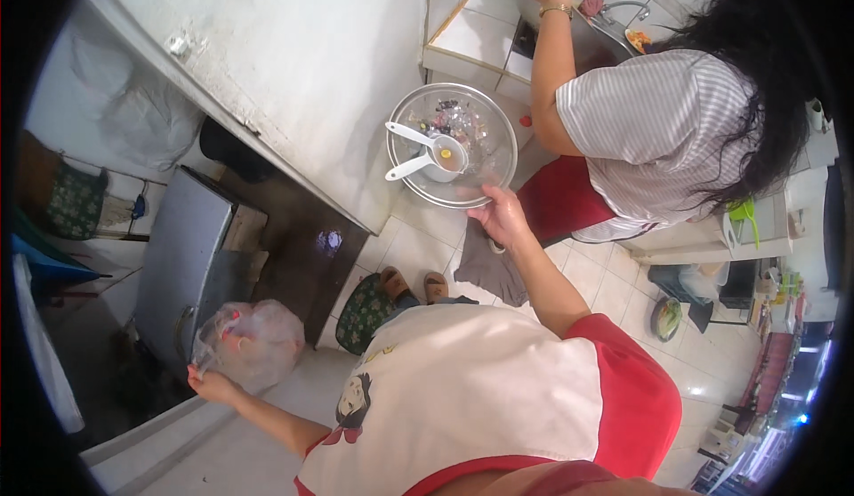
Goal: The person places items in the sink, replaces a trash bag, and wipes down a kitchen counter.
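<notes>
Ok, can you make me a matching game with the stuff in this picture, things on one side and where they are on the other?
Things:
1. clear plastic bag
2. round metal tray
3. two white scoops
4. grey cloth

Places:
A. lying on the tray beside a small cup
B. held up by the right hand at its rim
C. hanging just below the right hand
D. gripped in the left hand, low on the left

Pairs: 1-D, 2-B, 3-A, 4-C
</notes>
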`<state>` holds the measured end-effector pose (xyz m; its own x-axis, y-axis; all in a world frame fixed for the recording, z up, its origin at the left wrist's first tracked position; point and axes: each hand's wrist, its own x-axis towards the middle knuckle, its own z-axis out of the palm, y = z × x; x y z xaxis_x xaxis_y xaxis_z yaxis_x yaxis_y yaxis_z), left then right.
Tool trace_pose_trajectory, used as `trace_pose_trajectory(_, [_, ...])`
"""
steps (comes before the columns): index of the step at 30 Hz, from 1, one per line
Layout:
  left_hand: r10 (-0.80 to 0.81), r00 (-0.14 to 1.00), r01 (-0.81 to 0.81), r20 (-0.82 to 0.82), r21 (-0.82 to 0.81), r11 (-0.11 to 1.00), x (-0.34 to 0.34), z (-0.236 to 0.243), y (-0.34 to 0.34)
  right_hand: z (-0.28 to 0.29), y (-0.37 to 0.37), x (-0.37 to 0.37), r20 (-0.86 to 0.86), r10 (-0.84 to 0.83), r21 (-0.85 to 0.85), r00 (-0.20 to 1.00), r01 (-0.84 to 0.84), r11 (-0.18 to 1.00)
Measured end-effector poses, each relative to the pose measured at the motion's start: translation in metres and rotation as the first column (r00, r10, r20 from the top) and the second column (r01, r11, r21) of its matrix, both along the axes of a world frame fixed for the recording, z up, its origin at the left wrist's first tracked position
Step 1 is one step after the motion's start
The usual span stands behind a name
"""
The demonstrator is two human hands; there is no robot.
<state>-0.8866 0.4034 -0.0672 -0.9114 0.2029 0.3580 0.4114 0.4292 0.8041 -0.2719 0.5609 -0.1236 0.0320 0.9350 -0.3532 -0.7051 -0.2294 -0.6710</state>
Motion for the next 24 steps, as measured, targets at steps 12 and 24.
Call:
trace_pose_trajectory(12, [0.041, 0.987, -0.042, 0.156, 0.005, 0.999, -0.058, -0.062, -0.075, 0.017, 0.079, -0.036, -0.055, -0.233, 0.167, 0.971, 0.239, 0.957])
trace_pose_trajectory(24, [0.150, 0.970, -0.124, 0.189, -0.143, 0.982, -0.056, -0.080, -0.016, 0.012, 0.307, 0.074, -0.206, -0.433, 0.222, 0.878, 0.473, 0.853])
